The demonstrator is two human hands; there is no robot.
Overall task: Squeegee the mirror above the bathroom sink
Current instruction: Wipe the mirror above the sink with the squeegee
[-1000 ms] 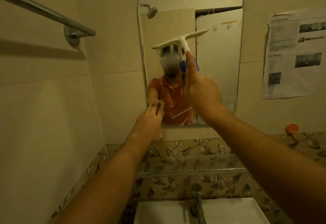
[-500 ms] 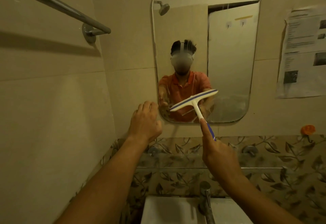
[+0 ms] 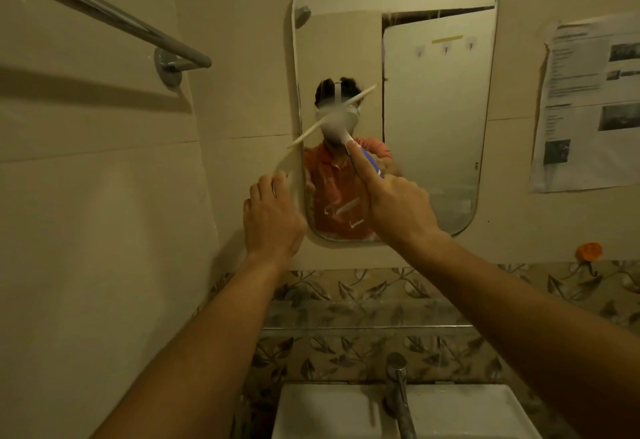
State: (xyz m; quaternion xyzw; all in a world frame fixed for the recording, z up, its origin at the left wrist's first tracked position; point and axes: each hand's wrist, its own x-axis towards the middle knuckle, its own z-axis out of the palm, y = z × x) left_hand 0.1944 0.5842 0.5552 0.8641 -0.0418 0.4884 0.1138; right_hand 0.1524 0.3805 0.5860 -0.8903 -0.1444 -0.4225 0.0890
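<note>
A rounded-corner mirror (image 3: 433, 127) hangs on the beige tiled wall above the sink (image 3: 450, 411). My right hand (image 3: 398, 206) grips the blue handle of a white squeegee (image 3: 332, 116), index finger stretched along the handle. The blade is tilted, its left end past the mirror's left edge, its right end higher over the glass; it is motion-blurred. My left hand (image 3: 272, 217) rests flat against the mirror's lower left edge and the wall, fingers together, holding nothing.
A chrome towel bar (image 3: 104, 9) runs along the left wall. A glass shelf (image 3: 363, 317) sits below the mirror, with the tap (image 3: 398, 390) beneath it. Paper sheets (image 3: 588, 103) are stuck to the wall at right, above an orange hook (image 3: 588, 251).
My right hand has lifted the squeegee from the mirror's lower part to mid-height at the left edge. My left hand has stayed near the lower left corner.
</note>
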